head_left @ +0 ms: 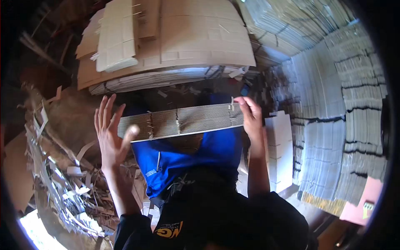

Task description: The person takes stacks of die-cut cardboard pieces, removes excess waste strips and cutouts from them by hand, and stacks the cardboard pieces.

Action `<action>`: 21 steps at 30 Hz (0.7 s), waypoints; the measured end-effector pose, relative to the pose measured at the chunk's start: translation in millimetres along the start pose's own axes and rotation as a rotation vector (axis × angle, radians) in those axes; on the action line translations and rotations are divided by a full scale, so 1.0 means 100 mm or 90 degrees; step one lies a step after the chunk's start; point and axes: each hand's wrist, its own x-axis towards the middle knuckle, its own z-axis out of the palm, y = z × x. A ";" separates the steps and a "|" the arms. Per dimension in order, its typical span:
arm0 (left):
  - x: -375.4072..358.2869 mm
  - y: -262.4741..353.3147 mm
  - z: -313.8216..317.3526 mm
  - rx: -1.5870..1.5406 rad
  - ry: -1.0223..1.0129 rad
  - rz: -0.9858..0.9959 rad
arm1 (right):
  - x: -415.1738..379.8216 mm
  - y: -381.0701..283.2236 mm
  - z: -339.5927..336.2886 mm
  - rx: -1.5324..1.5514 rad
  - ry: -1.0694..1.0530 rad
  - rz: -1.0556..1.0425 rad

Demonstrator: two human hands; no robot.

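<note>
A long stack of cardboard sheets (189, 121) lies across my lap with its layered edges facing up. Ragged bits stick out of it in a few lines across the layers. My left hand (111, 131) is at the stack's left end, fingers spread and thumb apart, not gripping it. At the opposite end, my right hand (251, 113) has its fingers closed at the stack's upper corner, near a small torn piece (231, 104). Part of the right fingers' grip is hidden.
Flat cardboard sheets (196, 33) are piled ahead of me, with a narrower bundle (116, 37) on top. Tall bundled stacks (321, 154) line the right side. A pale upright bundle (280, 150) stands by my right arm. Paper scraps (79, 191) litter the floor at left.
</note>
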 end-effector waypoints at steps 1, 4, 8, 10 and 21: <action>0.07 0.15 -0.09 -0.059 -0.006 0.038 | -0.02 0.01 -0.02 -0.010 0.009 0.004; 0.02 0.29 0.04 -0.128 -0.047 0.048 | 0.04 0.01 -0.06 -0.139 -0.010 -0.106; -0.03 0.27 0.28 -0.128 -0.133 0.015 | 0.15 -0.41 -0.13 -0.311 -0.124 -0.362; -0.06 0.26 0.31 -0.112 -0.127 0.011 | 0.16 -0.49 -0.21 -0.285 -0.186 -0.340; -0.07 0.30 0.30 -0.108 -0.097 0.015 | 0.15 -0.41 0.00 -0.219 -0.114 -0.262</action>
